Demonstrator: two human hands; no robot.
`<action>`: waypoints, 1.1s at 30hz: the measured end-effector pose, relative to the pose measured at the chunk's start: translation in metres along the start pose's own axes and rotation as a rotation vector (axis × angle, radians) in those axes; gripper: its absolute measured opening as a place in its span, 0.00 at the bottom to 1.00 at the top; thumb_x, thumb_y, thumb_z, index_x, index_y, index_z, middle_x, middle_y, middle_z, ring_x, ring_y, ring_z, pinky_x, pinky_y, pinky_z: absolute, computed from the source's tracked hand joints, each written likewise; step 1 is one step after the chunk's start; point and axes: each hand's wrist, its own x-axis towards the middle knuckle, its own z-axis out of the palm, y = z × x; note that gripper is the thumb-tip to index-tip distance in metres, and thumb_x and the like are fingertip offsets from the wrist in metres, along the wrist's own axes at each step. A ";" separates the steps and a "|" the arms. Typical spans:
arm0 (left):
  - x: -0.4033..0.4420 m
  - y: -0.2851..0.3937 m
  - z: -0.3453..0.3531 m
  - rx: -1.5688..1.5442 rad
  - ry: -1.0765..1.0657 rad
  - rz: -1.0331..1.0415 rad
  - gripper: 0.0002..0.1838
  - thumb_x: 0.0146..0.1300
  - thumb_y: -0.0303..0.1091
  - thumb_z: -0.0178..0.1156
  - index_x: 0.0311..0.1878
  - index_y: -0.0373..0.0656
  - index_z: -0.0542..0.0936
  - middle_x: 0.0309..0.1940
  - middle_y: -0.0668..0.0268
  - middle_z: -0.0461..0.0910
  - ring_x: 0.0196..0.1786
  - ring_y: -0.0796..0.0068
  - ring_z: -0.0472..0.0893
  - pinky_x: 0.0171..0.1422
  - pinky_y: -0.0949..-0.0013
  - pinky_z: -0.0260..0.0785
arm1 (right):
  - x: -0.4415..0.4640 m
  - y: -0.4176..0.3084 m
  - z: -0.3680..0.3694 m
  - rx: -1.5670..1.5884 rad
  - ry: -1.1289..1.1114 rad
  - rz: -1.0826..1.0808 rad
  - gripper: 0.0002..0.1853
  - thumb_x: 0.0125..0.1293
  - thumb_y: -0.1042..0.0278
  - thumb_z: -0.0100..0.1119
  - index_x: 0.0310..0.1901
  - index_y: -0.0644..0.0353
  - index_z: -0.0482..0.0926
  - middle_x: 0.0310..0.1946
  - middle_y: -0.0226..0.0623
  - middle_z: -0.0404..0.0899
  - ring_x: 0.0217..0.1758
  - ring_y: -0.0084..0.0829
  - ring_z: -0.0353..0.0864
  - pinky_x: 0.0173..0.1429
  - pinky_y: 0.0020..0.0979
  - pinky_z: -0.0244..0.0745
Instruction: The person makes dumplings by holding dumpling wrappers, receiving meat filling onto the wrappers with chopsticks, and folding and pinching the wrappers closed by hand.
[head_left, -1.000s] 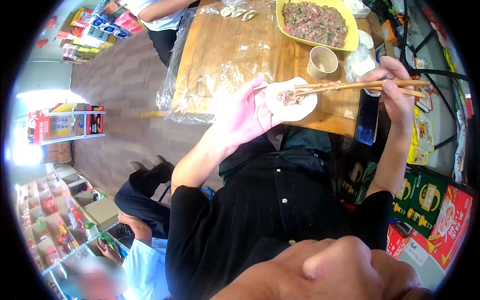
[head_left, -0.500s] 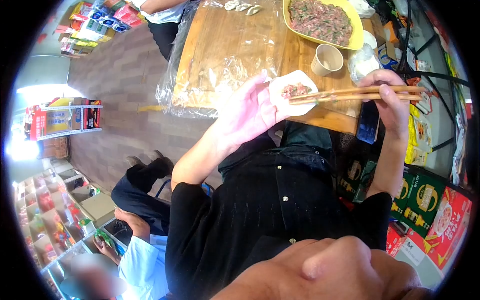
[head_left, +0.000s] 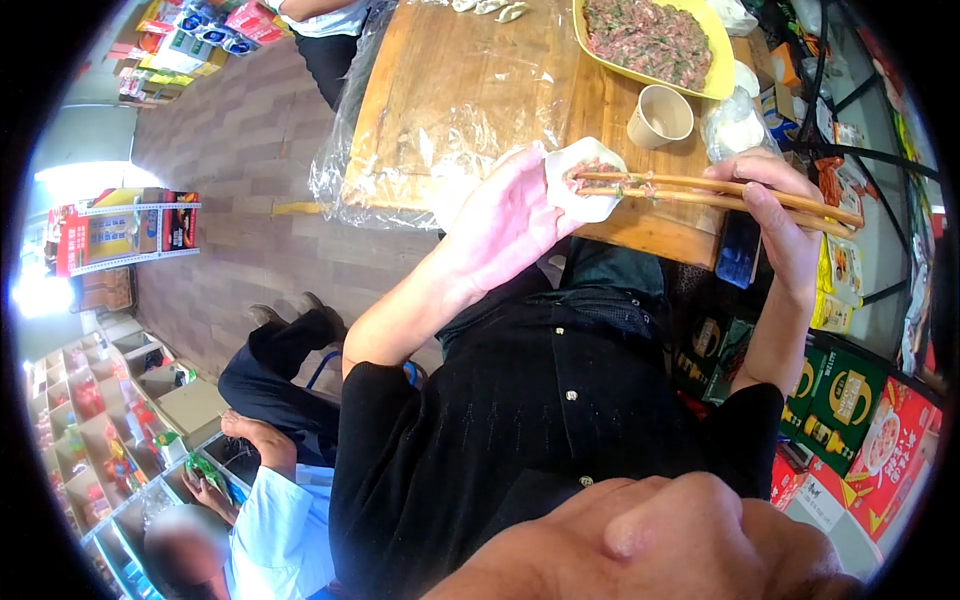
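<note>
On the fingers of my left hand (head_left: 505, 225) lies a round white dough wrapper (head_left: 590, 207), its edges curving up around some pink meat filling (head_left: 592, 172). My right hand (head_left: 778, 215) is closed around a pair of wooden chopsticks (head_left: 715, 190), whose tips touch the filling. Bits of meat cling to the sticks. Beyond the hands, a yellow tray (head_left: 722, 70) holds minced meat with green pieces (head_left: 650, 40). A paper cup (head_left: 660, 116) stands between the tray and the chopsticks.
Several folded dumplings (head_left: 490, 8) lie at the far edge of the wooden table (head_left: 450, 80). Clear plastic (head_left: 345, 180) covers its left side. A phone (head_left: 738, 250) and a plastic bag (head_left: 735, 128) are at the right. A seated person (head_left: 285, 520) is at lower left, another person (head_left: 325, 30) across the table.
The wrapper's edges have curved up more around the filling. My right hand has turned slightly, and the chopstick tips have moved left into the meat.
</note>
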 end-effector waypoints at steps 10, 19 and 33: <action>0.001 -0.001 -0.010 -0.065 0.021 -0.064 0.26 0.73 0.47 0.44 0.62 0.34 0.68 0.63 0.51 0.70 0.66 0.56 0.70 0.72 0.55 0.61 | -0.005 0.041 0.009 0.569 0.203 0.283 0.12 0.71 0.70 0.48 0.48 0.68 0.76 0.43 0.49 0.81 0.47 0.34 0.83 0.48 0.30 0.82; 0.003 0.004 -0.014 -0.127 -0.024 -0.062 0.33 0.74 0.52 0.39 0.68 0.31 0.61 0.64 0.50 0.69 0.67 0.57 0.69 0.71 0.56 0.61 | -0.006 0.055 0.004 0.707 0.261 0.249 0.13 0.71 0.68 0.48 0.49 0.68 0.75 0.44 0.52 0.81 0.48 0.35 0.83 0.48 0.30 0.83; 0.007 0.002 -0.008 -0.081 0.063 -0.053 0.31 0.74 0.50 0.41 0.68 0.32 0.62 0.67 0.50 0.66 0.70 0.54 0.65 0.75 0.53 0.55 | -0.008 0.055 -0.028 0.636 0.445 0.131 0.14 0.72 0.68 0.49 0.51 0.69 0.73 0.44 0.48 0.79 0.50 0.36 0.81 0.52 0.31 0.81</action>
